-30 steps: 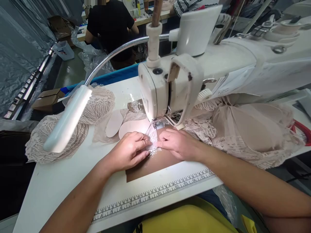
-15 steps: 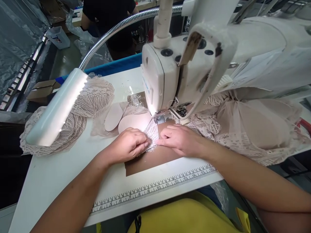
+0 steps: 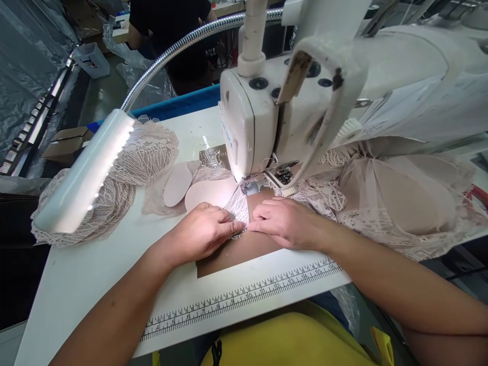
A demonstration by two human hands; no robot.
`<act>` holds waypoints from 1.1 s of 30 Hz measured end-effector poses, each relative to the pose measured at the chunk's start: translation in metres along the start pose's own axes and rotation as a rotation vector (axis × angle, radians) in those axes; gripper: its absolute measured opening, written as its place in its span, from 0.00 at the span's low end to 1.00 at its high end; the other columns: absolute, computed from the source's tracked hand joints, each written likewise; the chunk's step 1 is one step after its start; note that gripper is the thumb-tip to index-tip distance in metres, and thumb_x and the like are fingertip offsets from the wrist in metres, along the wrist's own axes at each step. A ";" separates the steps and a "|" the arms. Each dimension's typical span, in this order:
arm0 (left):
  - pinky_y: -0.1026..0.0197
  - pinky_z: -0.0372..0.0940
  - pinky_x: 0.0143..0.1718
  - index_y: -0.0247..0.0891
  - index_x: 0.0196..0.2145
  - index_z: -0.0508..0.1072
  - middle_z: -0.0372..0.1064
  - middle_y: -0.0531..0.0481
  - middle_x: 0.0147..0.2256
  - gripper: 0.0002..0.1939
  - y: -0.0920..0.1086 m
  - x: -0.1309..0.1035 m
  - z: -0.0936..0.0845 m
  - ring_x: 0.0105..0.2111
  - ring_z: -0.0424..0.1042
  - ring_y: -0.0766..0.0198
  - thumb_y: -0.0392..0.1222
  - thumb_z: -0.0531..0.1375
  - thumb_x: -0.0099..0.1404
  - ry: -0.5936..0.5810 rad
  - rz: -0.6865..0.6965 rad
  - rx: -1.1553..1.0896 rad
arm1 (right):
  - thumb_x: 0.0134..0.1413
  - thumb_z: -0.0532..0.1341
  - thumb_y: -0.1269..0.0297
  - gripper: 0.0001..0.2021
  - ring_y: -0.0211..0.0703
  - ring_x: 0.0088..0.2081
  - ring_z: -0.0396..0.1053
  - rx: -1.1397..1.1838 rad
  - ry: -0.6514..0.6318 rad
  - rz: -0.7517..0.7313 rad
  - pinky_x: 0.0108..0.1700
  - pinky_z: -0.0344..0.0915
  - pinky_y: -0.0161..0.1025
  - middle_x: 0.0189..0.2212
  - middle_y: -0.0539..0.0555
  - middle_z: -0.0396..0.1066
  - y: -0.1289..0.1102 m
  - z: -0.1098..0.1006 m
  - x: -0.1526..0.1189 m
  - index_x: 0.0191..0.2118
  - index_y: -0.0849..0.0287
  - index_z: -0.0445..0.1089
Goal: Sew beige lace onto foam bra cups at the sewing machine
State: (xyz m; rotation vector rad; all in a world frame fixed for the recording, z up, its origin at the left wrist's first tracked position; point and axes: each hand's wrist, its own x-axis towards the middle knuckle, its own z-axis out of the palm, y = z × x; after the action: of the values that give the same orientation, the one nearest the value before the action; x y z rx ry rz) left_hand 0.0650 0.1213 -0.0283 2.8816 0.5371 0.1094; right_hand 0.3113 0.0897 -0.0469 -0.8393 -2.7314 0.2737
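Note:
A pale lace piece [image 3: 238, 207] lies under the needle area of the white sewing machine [image 3: 247, 117], joined to beige cup pads [image 3: 208, 193] on its left. My left hand [image 3: 208, 229] grips the lace's lower left edge, thumb stretched toward its near corner. On the right, my right hand [image 3: 282, 222] has its fingers bent together, with the index fingertip and thumb at the same corner. The two hands' tips nearly touch. Beneath them is a brown plate [image 3: 236, 254] on the white table. The undersides of both hands are hidden.
Stacks of lace pieces [image 3: 143, 152] lie at the left below a lit lamp [image 3: 86, 175] on a bent metal arm. More lace and padded cups [image 3: 415, 195] spread at the right. A printed ruler [image 3: 244, 297] runs along the front edge. A person in black sits beyond the table.
My left thumb has moved right, to the lace's near corner beside my right fingertips. My right hand has barely moved. The machine and lamp appear shifted slightly left in view.

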 end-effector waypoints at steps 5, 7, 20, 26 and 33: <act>0.59 0.55 0.34 0.45 0.53 0.68 0.67 0.50 0.30 0.17 0.001 0.000 0.001 0.29 0.65 0.63 0.36 0.51 0.69 -0.037 0.016 0.121 | 0.52 0.54 0.77 0.15 0.40 0.32 0.58 0.028 0.025 -0.010 0.35 0.53 0.36 0.31 0.52 0.68 -0.001 0.000 -0.001 0.42 0.57 0.73; 0.59 0.54 0.33 0.45 0.53 0.68 0.67 0.50 0.30 0.18 0.002 0.000 0.001 0.30 0.65 0.63 0.36 0.51 0.69 -0.050 0.013 0.147 | 0.53 0.54 0.77 0.15 0.40 0.32 0.58 0.046 0.026 -0.008 0.35 0.53 0.36 0.31 0.52 0.68 -0.001 0.000 -0.001 0.41 0.57 0.73; 0.58 0.51 0.32 0.44 0.56 0.66 0.67 0.49 0.31 0.20 0.008 0.000 -0.002 0.28 0.63 0.62 0.33 0.49 0.69 -0.120 0.007 0.248 | 0.54 0.53 0.75 0.16 0.38 0.31 0.60 0.126 0.036 0.047 0.35 0.56 0.35 0.30 0.53 0.68 0.000 -0.002 -0.002 0.43 0.57 0.75; 0.58 0.52 0.32 0.44 0.57 0.64 0.67 0.49 0.32 0.21 0.008 0.000 0.000 0.28 0.63 0.62 0.33 0.49 0.68 -0.135 0.008 0.260 | 0.55 0.53 0.75 0.15 0.37 0.31 0.61 0.143 0.069 0.114 0.33 0.55 0.33 0.29 0.51 0.67 -0.002 -0.004 -0.002 0.41 0.57 0.74; 0.59 0.57 0.32 0.42 0.51 0.70 0.68 0.48 0.33 0.16 0.011 0.002 -0.002 0.31 0.65 0.61 0.35 0.51 0.68 -0.042 -0.036 0.180 | 0.54 0.54 0.75 0.14 0.39 0.31 0.58 -0.024 0.018 0.056 0.33 0.52 0.36 0.31 0.53 0.67 -0.004 0.001 0.001 0.41 0.58 0.73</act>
State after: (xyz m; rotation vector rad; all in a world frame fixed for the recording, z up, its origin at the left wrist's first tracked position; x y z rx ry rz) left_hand 0.0701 0.1121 -0.0234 3.0390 0.6201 -0.0057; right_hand 0.3085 0.0867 -0.0465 -0.9212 -2.7032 0.2439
